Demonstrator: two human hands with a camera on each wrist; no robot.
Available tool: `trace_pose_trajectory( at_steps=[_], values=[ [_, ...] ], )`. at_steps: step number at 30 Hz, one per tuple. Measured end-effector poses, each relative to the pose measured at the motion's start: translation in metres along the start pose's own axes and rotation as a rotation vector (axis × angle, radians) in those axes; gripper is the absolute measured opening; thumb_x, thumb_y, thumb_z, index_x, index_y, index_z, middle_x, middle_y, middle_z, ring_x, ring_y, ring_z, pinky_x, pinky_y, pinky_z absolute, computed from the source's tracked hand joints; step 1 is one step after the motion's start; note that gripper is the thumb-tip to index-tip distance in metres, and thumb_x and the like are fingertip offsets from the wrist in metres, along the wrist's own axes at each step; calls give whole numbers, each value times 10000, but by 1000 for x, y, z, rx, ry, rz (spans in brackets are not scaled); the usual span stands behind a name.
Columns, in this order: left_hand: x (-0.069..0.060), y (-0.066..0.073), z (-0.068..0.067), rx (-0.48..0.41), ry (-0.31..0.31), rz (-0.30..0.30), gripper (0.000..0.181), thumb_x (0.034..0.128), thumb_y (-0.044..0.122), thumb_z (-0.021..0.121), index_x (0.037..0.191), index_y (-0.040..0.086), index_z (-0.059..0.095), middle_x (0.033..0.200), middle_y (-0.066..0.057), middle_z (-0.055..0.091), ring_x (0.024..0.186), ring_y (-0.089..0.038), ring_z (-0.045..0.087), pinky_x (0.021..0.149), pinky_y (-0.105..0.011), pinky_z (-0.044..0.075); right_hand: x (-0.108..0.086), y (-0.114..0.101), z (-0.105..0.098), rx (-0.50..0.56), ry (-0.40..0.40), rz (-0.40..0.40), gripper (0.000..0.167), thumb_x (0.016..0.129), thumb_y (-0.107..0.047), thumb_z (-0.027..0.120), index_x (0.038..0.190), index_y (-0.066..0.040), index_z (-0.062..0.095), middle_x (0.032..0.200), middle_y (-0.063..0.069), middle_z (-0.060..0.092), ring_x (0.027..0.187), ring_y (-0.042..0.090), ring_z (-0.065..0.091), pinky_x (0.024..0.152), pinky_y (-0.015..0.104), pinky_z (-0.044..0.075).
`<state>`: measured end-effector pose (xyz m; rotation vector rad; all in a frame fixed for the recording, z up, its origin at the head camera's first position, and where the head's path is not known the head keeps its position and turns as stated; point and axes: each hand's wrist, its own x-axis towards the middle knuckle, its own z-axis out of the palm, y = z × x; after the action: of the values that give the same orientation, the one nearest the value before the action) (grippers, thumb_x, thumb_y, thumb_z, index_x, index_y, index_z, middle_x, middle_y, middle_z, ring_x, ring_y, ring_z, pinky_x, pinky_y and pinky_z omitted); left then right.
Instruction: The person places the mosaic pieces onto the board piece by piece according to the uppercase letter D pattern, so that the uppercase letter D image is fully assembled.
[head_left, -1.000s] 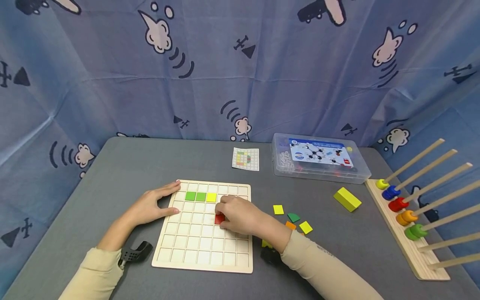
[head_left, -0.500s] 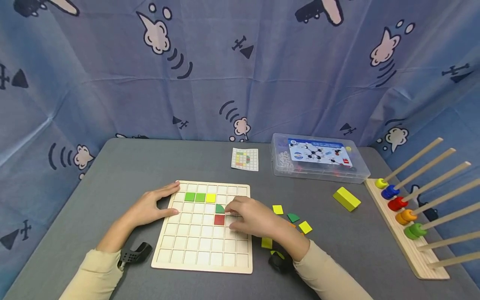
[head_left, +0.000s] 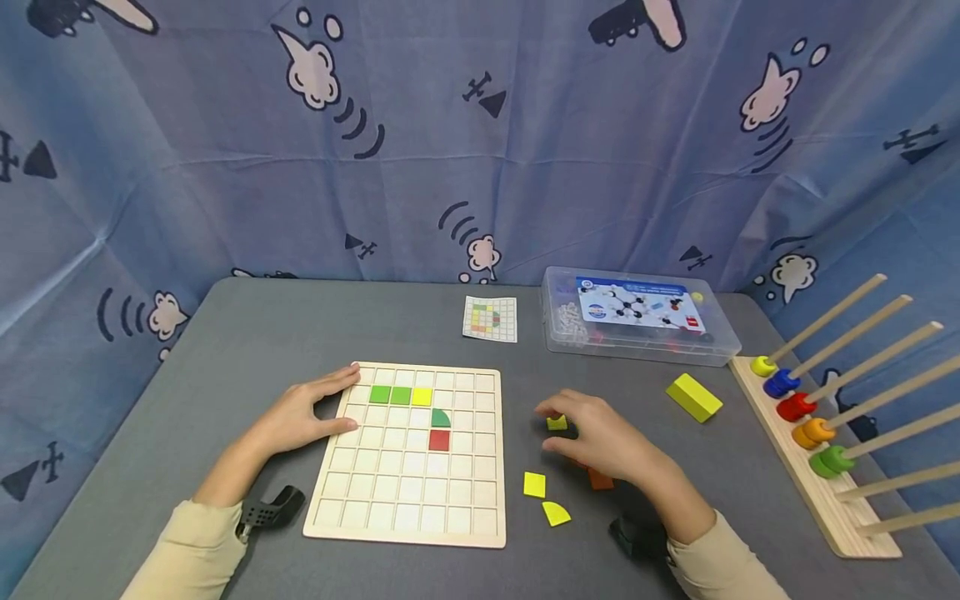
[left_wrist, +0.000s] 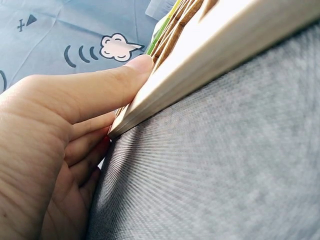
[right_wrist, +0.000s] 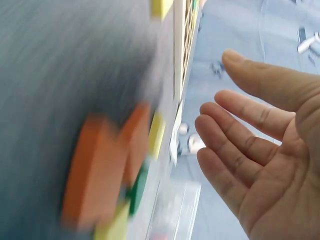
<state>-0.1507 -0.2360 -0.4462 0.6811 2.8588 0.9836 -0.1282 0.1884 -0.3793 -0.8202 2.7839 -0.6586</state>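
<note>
My left hand point(head_left: 303, 412) rests at the left edge of a wooden grid board point(head_left: 405, 487), its thumb and fingertips touching the rim. In the left wrist view the thumb point(left_wrist: 115, 85) lies straight on that edge. Two green square tiles point(head_left: 391, 395), a yellow square tile point(head_left: 422, 397), a green quarter-circle tile point(head_left: 440, 418) and a red square tile point(head_left: 438, 440) sit in the grid. Right of the board, my right hand point(head_left: 600, 433) hovers over loose tiles, fingers apart and holding nothing. Below it show a yellow tile point(head_left: 557, 423) and orange tiles point(right_wrist: 95, 175); the hand partly hides them.
A yellow square tile point(head_left: 534, 485) and a yellow quarter-circle tile point(head_left: 556, 513) lie nearer me. Behind the board is a printed pattern card point(head_left: 491, 319). A clear plastic box point(head_left: 637, 346), a yellow block point(head_left: 693, 399) and a wooden peg rack point(head_left: 862, 533) stand right.
My right hand has let go at the red and green quarter-circle tiles, uncovering both on the board, and moved right over the loose tiles. The left hand stays put.
</note>
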Motion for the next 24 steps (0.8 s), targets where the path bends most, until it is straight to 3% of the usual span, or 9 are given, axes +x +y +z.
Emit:
trace_pose_trajectory(
  at_steps=[10,24],
  values=[
    [0,1,-1,-17,-7,-8,733,800,377,747,1418,103,463,1499,-102,385,1363,-363,361,1053,-562,340,-25,41,-13,78,-18,138,316,831,-100,717,1137,-50,660,1034,32,650,950,211,603,839,447,518],
    [-1,2,-1,-15,-3,-1,727,800,374,748,1415,107,469,1495,-94,393,1358,-362,370,1046,-560,348,-18,48,-2,31,-40,125,298,841,-20,679,1137,-50,678,993,11,611,876,149,566,741,334,503]
  ],
)
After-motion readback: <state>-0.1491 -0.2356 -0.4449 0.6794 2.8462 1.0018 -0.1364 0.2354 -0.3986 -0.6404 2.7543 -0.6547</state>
